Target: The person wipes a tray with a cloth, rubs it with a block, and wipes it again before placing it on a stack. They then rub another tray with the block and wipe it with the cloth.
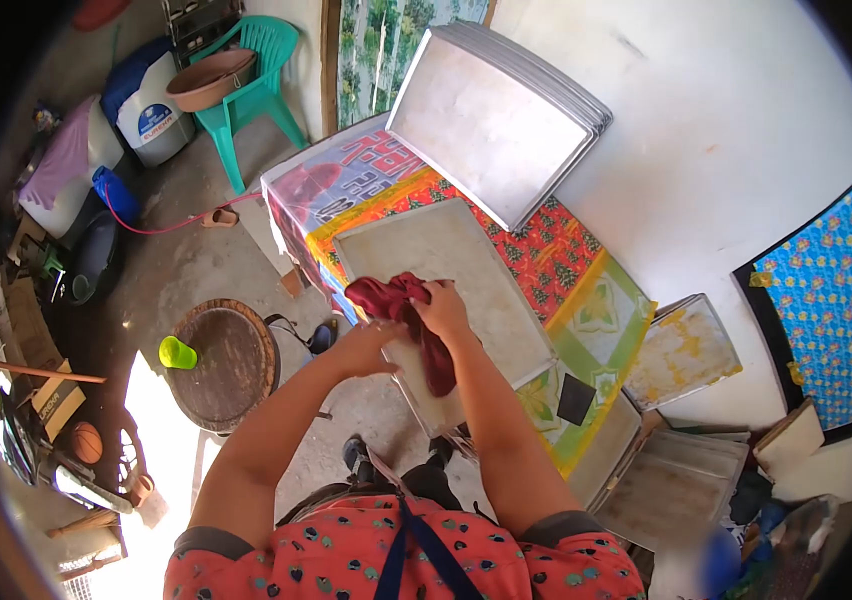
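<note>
While the right hand (443, 308) pinches the cloth (386, 292) and the left hand (364, 350) spreads its fingers, stacked trays (494, 118) crowd the table (578, 248) beyond.

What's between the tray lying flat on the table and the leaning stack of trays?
In the head view, a strip of red patterned table cover shows between the flat tray and the leaning stack.

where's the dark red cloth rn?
Head view, near the centre: the dark red cloth is bunched in the right hand, over the left side of the flat metal tray, with the left hand close by.
</note>
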Action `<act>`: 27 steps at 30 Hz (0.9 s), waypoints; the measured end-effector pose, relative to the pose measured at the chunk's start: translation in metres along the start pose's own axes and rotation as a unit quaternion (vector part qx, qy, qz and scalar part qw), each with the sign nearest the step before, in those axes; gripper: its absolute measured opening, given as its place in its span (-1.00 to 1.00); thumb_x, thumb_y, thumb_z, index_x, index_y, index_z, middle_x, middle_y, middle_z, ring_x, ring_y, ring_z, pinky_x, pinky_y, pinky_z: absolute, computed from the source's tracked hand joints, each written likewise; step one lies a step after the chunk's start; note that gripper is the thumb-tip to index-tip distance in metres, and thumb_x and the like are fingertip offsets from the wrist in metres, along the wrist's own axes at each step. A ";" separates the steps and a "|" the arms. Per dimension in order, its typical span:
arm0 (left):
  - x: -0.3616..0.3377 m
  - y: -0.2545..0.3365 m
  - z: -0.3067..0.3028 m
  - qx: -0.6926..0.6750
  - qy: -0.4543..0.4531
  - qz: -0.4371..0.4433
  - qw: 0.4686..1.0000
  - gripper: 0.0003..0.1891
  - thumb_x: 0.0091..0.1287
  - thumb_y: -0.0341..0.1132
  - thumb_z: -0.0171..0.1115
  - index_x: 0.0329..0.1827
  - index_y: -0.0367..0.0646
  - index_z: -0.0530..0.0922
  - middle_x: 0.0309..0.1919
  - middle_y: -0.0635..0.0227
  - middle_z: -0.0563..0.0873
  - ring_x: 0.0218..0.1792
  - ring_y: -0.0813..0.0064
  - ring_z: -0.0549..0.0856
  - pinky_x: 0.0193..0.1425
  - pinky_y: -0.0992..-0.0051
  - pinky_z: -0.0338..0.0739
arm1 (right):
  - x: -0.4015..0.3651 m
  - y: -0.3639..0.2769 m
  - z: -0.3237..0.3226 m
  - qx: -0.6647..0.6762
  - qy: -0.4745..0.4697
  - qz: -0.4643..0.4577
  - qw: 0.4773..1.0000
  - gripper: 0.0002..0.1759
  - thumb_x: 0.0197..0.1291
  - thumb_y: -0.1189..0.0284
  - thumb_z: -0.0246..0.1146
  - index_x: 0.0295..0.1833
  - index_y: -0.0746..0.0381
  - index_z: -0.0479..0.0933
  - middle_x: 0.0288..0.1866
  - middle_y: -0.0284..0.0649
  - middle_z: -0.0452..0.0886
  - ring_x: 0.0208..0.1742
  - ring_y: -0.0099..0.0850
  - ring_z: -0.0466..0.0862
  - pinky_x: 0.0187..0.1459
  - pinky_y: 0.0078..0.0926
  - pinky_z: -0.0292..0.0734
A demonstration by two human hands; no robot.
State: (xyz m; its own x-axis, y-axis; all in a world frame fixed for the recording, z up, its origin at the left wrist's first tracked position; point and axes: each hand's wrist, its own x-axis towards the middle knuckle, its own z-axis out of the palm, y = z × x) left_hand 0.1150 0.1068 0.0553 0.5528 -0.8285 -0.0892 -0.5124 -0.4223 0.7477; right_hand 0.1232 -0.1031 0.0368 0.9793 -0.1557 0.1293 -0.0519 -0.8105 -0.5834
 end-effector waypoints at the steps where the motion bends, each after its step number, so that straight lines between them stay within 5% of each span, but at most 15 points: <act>1: -0.003 0.005 -0.011 -0.062 0.016 -0.060 0.996 0.08 -0.11 0.02 0.54 0.49 0.00 0.10 0.48 0.06 0.12 0.47 -0.13 0.03 0.44 -0.07 0.05 | -0.002 0.002 -0.006 0.012 0.014 -0.009 1.000 -0.56 0.03 0.18 0.38 -0.05 0.24 0.58 -0.08 -0.01 0.57 -0.07 -0.15 0.62 -0.02 -0.27 0.53; 4: -0.016 0.057 -0.027 0.040 0.204 -0.135 0.969 0.28 -0.19 0.07 0.56 0.55 0.02 -0.14 0.49 -0.10 -0.03 0.50 -0.07 -0.03 0.47 0.03 0.04 | -0.017 -0.017 -0.032 0.328 -0.036 0.121 0.936 -0.59 0.09 0.20 0.34 -0.07 0.29 0.56 -0.03 -0.06 0.58 -0.05 -0.29 0.62 -0.06 -0.37 0.56; 5: -0.011 0.054 -0.023 -0.019 0.206 -0.090 0.974 0.38 -0.25 0.00 0.61 0.55 0.07 -0.28 0.48 -0.20 -0.16 0.52 -0.03 -0.08 0.49 0.17 0.05 | -0.028 -0.034 -0.033 0.446 -0.041 0.155 0.881 -0.56 0.21 0.18 0.25 0.02 0.33 0.51 0.05 -0.11 0.56 0.02 -0.41 0.58 -0.09 -0.51 0.54; 8: 0.000 0.081 -0.017 -0.182 0.223 0.083 0.954 0.35 -0.28 -0.14 0.64 0.55 0.10 -0.19 0.47 -0.16 -0.06 0.49 -0.05 0.00 0.48 0.20 0.11 | -0.059 -0.074 -0.031 0.649 -0.074 0.292 0.699 -0.53 0.31 0.15 0.15 0.12 0.31 0.44 0.09 -0.17 0.55 0.08 -0.41 0.56 -0.09 -0.51 0.53; 9: 0.000 0.083 -0.017 -0.174 0.238 0.085 0.952 0.09 -0.20 -0.28 0.60 0.47 0.08 0.11 0.35 -0.11 0.24 0.39 -0.03 0.25 0.39 0.22 0.26 | -0.069 -0.083 -0.043 0.698 -0.121 0.265 0.655 -0.54 0.40 0.11 0.00 0.20 0.20 0.44 0.02 -0.34 0.60 -0.01 -0.42 0.61 0.04 -0.45 0.50; 12: 0.003 0.065 -0.017 -0.159 0.245 0.093 0.952 -0.23 -0.08 -0.33 0.52 0.27 0.00 0.36 0.14 0.00 0.49 0.20 -0.02 0.47 0.26 0.23 0.41 | -0.092 -0.041 -0.077 0.422 -0.193 0.186 0.866 -0.52 0.35 0.18 0.08 0.21 0.29 0.40 0.10 -0.15 0.56 0.14 -0.25 0.55 0.11 -0.35 0.46; 14: 0.000 0.080 -0.022 -0.059 0.275 0.072 0.957 -0.39 -0.01 -0.35 0.44 0.18 -0.02 0.43 0.01 0.05 0.56 0.05 -0.01 0.55 0.16 0.21 0.47 | -0.103 0.036 -0.076 0.147 -0.059 0.023 0.987 -0.48 0.30 0.21 0.15 0.24 0.33 0.37 0.14 -0.02 0.53 0.21 -0.14 0.48 0.23 -0.22 0.34; 16: 0.013 0.085 -0.017 0.018 0.243 0.061 0.968 -0.34 -0.03 -0.36 0.43 0.22 0.02 0.42 0.06 0.02 0.53 0.06 -0.01 0.54 0.16 0.19 0.46 | -0.113 0.093 -0.078 0.004 0.114 0.081 0.990 -0.48 0.23 0.33 0.20 0.23 0.38 0.36 0.21 0.05 0.46 0.27 -0.10 0.40 0.29 -0.16 0.25; 19: 0.049 0.093 0.005 0.142 0.188 0.110 0.966 -0.27 -0.09 -0.39 0.42 0.26 0.08 0.40 0.15 0.04 0.48 0.05 -0.05 0.53 0.11 0.13 0.46 | -0.109 0.131 -0.080 -0.109 0.209 0.166 0.958 -0.41 0.24 0.29 0.16 0.27 0.44 0.28 0.30 0.17 0.34 0.32 0.08 0.30 0.35 -0.03 0.13; 22: 0.102 0.108 0.039 0.205 0.121 0.152 0.959 -0.21 -0.08 -0.32 0.44 0.33 0.14 0.34 0.27 0.06 0.40 0.14 -0.12 0.47 0.18 0.05 0.39 | -0.115 0.133 -0.050 -0.287 0.151 0.198 0.925 -0.30 0.30 0.19 0.03 0.37 0.48 0.14 0.39 0.33 0.14 0.45 0.18 0.10 0.44 0.01 -0.06; 23: 0.122 0.111 0.050 0.219 0.095 0.163 0.957 -0.19 -0.06 -0.28 0.45 0.36 0.16 0.32 0.32 0.06 0.36 0.19 -0.15 0.44 0.23 0.01 0.35 | -0.116 0.135 -0.048 -0.240 0.140 0.196 0.940 -0.18 0.24 0.09 0.05 0.42 0.47 0.07 0.44 0.30 0.07 0.49 0.21 -0.01 0.47 0.06 -0.19; 26: 0.174 0.109 0.091 0.276 0.030 0.159 0.947 -0.17 0.02 -0.09 0.41 0.42 0.20 0.24 0.42 0.04 0.24 0.33 -0.20 0.30 0.40 -0.09 0.11 | -0.118 0.139 -0.053 -0.255 0.089 0.150 0.951 -0.14 0.18 0.09 0.11 0.42 0.47 0.08 0.43 0.30 0.09 0.48 0.26 -0.04 0.45 0.12 -0.19; 27: 0.185 0.108 0.101 0.260 -0.022 0.122 0.958 -0.21 0.10 0.09 0.30 0.44 0.22 0.23 0.45 0.03 0.18 0.42 -0.18 0.17 0.48 -0.12 -0.13 | -0.124 0.138 -0.056 -0.276 0.084 0.091 0.953 -0.16 0.18 0.11 0.10 0.41 0.47 0.09 0.42 0.30 0.11 0.48 0.28 -0.03 0.44 0.15 -0.18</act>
State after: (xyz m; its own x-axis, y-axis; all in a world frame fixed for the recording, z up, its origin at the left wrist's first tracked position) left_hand 0.0957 -0.1296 0.0535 0.3523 -0.9358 0.0113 -0.8872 -0.3301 0.3222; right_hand -0.0165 -0.2271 -0.0148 0.9012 -0.3733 0.2202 -0.3591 -0.9276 -0.1032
